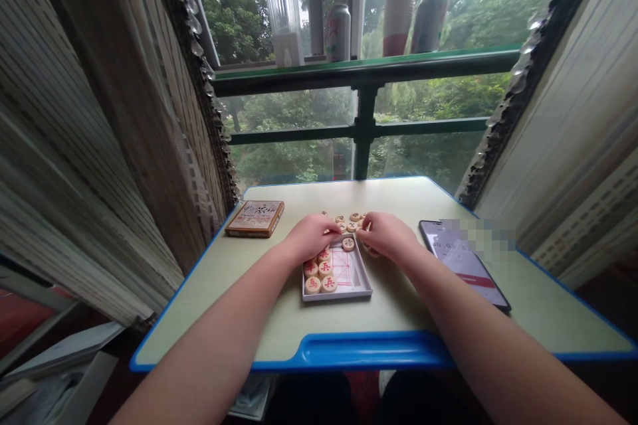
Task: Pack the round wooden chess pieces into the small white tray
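A shallow white box tray (359, 295) lies on the table in front of me. Red-marked Chinese chess pieces (325, 268) fill its left side in columns, and a dark-marked Chinese chess piece (348, 244) lies near its far edge. My left hand (315, 236) is over the tray's far left corner, fingers curled together; what they hold, if anything, is hidden. My right hand (387, 235) is beyond the tray's far right corner, finger and thumb closed around a piece among loose Chinese chess pieces (351, 227). More pieces lie partly hidden under this hand.
A decorated flat box (255, 218) lies at the table's left. A phone (466, 265) lies to the right of my right hand. The blue-edged table (259, 345) has a blue trough along its near side. Cans (337, 33) and stacked cups (399, 3) stand on the window ledge.
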{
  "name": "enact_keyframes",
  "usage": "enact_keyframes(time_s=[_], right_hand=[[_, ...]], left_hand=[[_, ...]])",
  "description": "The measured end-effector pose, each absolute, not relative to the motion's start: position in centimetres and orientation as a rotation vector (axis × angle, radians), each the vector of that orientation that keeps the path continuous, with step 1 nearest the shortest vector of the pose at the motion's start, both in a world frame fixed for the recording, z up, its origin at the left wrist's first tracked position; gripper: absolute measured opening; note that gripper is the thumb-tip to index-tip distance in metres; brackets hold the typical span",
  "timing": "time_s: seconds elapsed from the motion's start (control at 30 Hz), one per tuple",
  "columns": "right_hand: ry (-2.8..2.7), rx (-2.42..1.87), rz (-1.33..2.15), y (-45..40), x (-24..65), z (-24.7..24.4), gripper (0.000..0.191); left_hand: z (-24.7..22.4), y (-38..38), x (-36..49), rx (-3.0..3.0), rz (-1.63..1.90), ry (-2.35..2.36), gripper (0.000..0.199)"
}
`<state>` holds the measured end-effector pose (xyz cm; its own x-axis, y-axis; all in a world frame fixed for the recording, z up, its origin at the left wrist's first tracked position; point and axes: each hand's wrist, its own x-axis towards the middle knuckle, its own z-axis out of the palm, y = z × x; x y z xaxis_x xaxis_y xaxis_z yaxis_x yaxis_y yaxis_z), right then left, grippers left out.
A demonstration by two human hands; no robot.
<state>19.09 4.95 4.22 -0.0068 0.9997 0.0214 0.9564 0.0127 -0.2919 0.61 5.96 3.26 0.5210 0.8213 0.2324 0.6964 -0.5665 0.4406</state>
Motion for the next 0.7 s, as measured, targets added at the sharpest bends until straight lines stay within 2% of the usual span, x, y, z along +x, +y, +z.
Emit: enact_keyframes(time_s=[0.5,0.7], right_hand=[[-1.953,-2.007,0.255,5.5,19.9,3.8,0.028],[-2.002,-1.761,0.149,5.5,19.7,3.5,0.029]], left_hand=[[3.3,5.9,-0.1,2.194,0.990,1.485,0.024],[3.3,6.3,-0.6,2.126,0.841,1.530,0.028]])
